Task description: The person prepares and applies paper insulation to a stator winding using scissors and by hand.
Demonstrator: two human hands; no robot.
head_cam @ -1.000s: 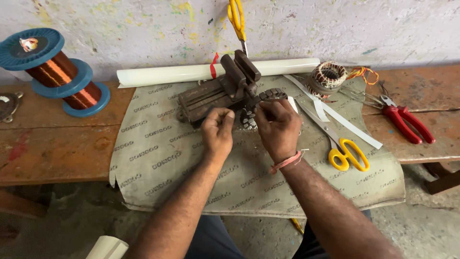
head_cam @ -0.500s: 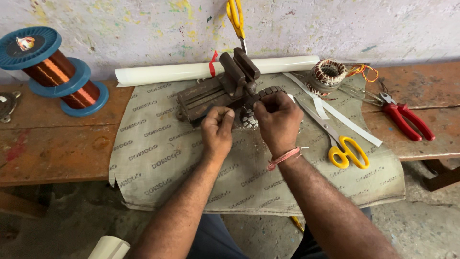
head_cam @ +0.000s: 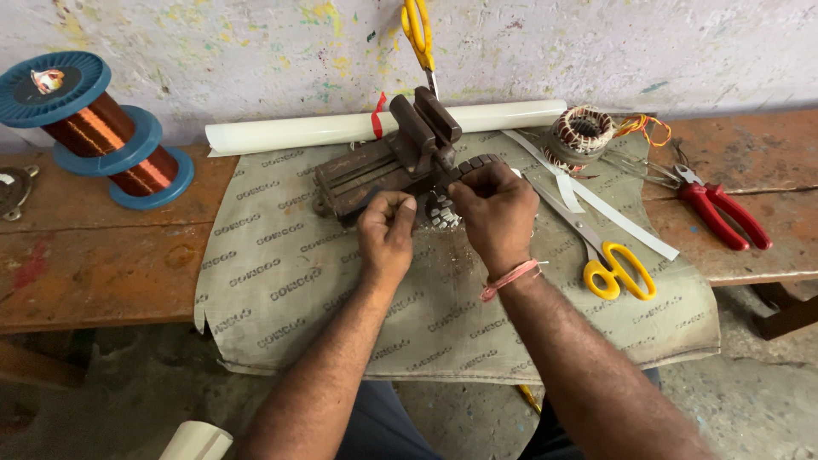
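- While both our forearms reach in from below, our left hand [head_cam: 385,232] pinches its fingers [head_cam: 400,207] together, on what we cannot tell.
- Our right hand [head_cam: 494,213] has its fingers [head_cam: 467,183] clamped on a slotted metal ring [head_cam: 443,209], which sits between our hands, just in front of the vise [head_cam: 400,158].
- Everything lies on a printed cloth [head_cam: 281,281] spread over the wooden counter [head_cam: 94,264].
- Right of us lie yellow scissors [head_cam: 609,264], white strips [head_cam: 596,204], red pliers [head_cam: 720,209] and a wound coil [head_cam: 581,135].
- Farther back lies a white roll [head_cam: 315,132]; copper wire spools [head_cam: 102,136] stand at far left.
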